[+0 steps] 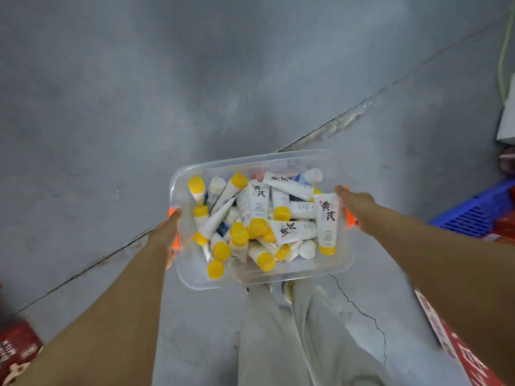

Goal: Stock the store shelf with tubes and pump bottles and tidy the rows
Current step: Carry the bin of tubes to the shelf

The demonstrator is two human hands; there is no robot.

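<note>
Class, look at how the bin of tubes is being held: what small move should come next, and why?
Probably keep carrying the clear bin level toward the shelf. The left hand and right hand grip its orange handles, the tubes lie loosely heaped inside, and no shelf is in view, only floor.

Both bare forearms reach forward and down. The left hand (167,240) grips the left end of a clear plastic bin (342,263); the right hand (355,207) grips its right end. Pale-trousered legs (292,338) stand below.
</note>
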